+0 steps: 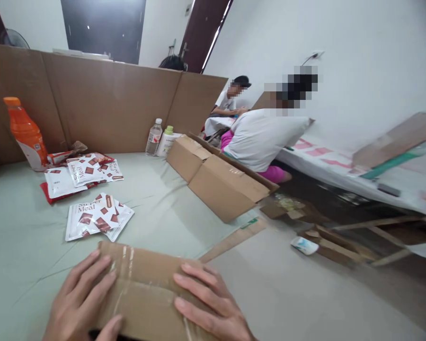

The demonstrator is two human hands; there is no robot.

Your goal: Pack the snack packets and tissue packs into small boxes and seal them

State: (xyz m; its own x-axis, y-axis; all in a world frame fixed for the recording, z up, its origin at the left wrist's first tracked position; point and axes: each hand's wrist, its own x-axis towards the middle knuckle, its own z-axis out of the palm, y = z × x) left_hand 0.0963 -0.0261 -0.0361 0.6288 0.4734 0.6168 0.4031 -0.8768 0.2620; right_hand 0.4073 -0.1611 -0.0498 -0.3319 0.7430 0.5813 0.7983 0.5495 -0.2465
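A brown cardboard box [145,289] with strips of clear tape is close to me at the bottom of the head view. My left hand [83,298] grips its left side, fingers on the top and thumb by a dark gap at the near edge. On the box's right part lies my right hand [209,303], fingers pressed on the cardboard and its thumb not visible. Beyond the box, white "Super Meal" pouches [92,218] lie on the pale green table cover [163,199]. The box's lower end is cut off by the frame.
An orange bottle [28,135], a clear bottle [154,137] and a white bottle with a green cap [166,139] stand along a cardboard screen [110,104]. A long carton [220,175] lines the table's right edge. Other people [266,137] sit beyond it.
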